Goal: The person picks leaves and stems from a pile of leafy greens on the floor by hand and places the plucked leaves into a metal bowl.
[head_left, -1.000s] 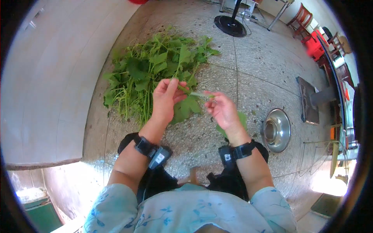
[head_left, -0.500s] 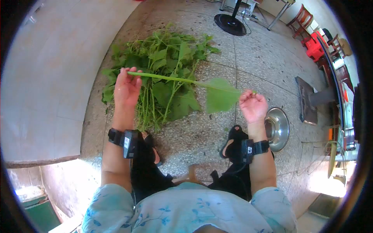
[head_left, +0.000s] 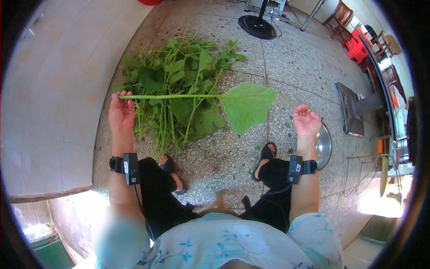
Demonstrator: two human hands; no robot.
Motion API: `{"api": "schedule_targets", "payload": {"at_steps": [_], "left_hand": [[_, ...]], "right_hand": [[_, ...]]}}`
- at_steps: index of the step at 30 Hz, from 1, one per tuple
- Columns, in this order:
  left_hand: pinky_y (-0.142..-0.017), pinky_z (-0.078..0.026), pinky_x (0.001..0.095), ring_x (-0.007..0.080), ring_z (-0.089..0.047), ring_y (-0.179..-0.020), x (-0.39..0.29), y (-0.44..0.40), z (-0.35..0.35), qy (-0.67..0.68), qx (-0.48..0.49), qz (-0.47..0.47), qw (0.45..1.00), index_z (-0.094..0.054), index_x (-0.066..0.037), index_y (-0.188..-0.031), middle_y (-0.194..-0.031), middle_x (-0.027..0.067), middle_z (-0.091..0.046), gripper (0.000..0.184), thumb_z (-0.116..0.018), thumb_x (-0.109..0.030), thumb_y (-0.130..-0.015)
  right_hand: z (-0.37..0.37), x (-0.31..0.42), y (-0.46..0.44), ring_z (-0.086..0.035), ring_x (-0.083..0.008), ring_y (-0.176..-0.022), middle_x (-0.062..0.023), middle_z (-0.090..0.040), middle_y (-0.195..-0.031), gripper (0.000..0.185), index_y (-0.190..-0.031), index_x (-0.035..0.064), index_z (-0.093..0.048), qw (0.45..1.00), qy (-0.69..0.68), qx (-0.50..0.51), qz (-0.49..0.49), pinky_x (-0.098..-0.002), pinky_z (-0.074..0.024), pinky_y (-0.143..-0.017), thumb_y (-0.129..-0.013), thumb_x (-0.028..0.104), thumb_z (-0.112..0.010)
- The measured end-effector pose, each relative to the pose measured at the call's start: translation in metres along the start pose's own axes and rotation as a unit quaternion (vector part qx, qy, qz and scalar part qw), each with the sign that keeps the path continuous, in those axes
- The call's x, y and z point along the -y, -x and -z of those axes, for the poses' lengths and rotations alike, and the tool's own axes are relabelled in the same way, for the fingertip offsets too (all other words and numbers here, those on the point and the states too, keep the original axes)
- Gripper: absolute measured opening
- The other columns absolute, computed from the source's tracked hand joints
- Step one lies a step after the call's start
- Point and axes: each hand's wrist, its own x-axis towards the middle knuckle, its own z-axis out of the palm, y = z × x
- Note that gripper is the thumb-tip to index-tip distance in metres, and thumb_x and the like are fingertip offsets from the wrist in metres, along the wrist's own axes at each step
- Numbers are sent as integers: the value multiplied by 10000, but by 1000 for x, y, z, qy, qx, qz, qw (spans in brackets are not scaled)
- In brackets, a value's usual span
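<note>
My left hand [head_left: 121,115] pinches the cut end of a long green leaf stalk [head_left: 174,97], held level above the floor. At the stalk's other end a broad green leaf [head_left: 247,107] hangs spread out. To the right of the leaf, my right hand [head_left: 307,121] is palm up with curled fingers, closed on a small green bit [head_left: 309,109]. A faint thin strand seems to run from the leaf to those fingers. Beneath the stalk lies a heap of leafy green vines [head_left: 179,76] on the floor.
A steel basin [head_left: 323,145] stands on the floor behind my right wrist. A pale tiled platform [head_left: 53,103] fills the left side. Ahead is a round black stand base [head_left: 256,27]; at right are a pedestal foot [head_left: 350,110] and a red stool [head_left: 357,47].
My hands have moved farther apart, the left going left and slightly down, the right going right. The stalk and leaf have shifted left with my left hand, away from my right fingers.
</note>
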Motion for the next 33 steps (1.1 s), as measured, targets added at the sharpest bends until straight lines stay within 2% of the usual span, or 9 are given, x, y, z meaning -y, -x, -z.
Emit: {"api": "schedule_targets", "payload": {"at_steps": [8, 12, 15, 21, 23, 26, 27, 30, 33], "left_hand": [[-596, -471, 240, 215, -552, -881, -8, -3, 13, -14, -20, 5, 1000, -502, -48, -866, -871, 53, -565, 168, -463, -210, -850], [-584, -472, 234, 218, -550, -893, -12, -10, 27, 1, -22, 10, 1000, -500, -48, -867, -867, 50, -564, 178, -448, -218, -857], [-579, -472, 235, 214, -550, -891, -16, -8, 28, 9, -56, 0, 998, -498, -43, -869, -862, 46, -560, 192, -430, -223, -865], [-585, -476, 239, 219, -541, -906, -23, -17, 51, -15, -72, -46, 996, -464, -35, -927, -875, 50, -550, 201, -408, -222, -874], [-585, -479, 254, 225, -539, -903, -24, -16, 49, -49, -112, -63, 991, -439, -35, -973, -890, 62, -544, 218, -400, -226, -876], [-586, -482, 275, 222, -542, -875, -21, -3, 30, -80, -141, -117, 980, -428, -32, -988, -897, 74, -537, 242, -427, -240, -865], [-586, -482, 275, 222, -542, -875, -20, 2, 20, -80, -140, -119, 980, -428, -32, -988, -897, 74, -537, 242, -427, -240, -865], [-603, -480, 285, 195, -550, -818, -9, 17, -10, -171, -39, -126, 977, -433, -42, -969, -862, 72, -538, 237, -467, -242, -847], [-599, -464, 270, 158, -549, -773, 18, 27, -45, -241, 15, -119, 963, -440, -58, -972, -828, 61, -541, 215, -519, -180, -814]], "right_hand": [[3, 18, -6, -491, -252, -740, -137, -469, -770, 64, -684, 14, -379, 997, -29, -40, 56, -393, -437, -721, -675, 77, -375], [12, 29, -12, -489, -252, -759, -141, -469, -794, 74, -701, 12, -375, 997, -53, -3, 51, -398, -433, -731, -695, 83, -355], [10, 33, -12, -489, -254, -765, -143, -470, -809, 107, -741, -5, -383, 993, -55, -57, 92, -400, -431, -734, -713, 89, -339], [17, 48, -22, -488, -273, -845, -160, -471, -856, 155, -799, -33, -394, 983, -70, -90, 147, -412, -417, -794, -733, 92, -330], [4, 46, -13, -477, -287, -914, -166, -469, -892, 155, -804, -30, -400, 967, -64, -128, 212, -424, -401, -841, -734, 90, -331], [8, 46, -16, -484, -302, -922, -160, -487, -863, 153, -785, -20, -426, 965, 3, -94, 244, -420, -393, -865, -736, 90, -332], [10, 43, -18, -484, -302, -922, -160, -487, -863, 153, -785, -20, -426, 965, 2, -94, 243, -420, -393, -865, -736, 90, -332], [12, 24, -16, -508, -296, -848, -147, -506, -791, 127, -748, 2, -450, 984, 58, 45, 164, -398, -416, -830, -752, 114, -391], [-8, -34, 7, -520, -225, -635, -93, -511, -660, 129, -743, 33, -475, 974, 195, 116, 19, -333, -442, -610, -760, 158, -498]]}}
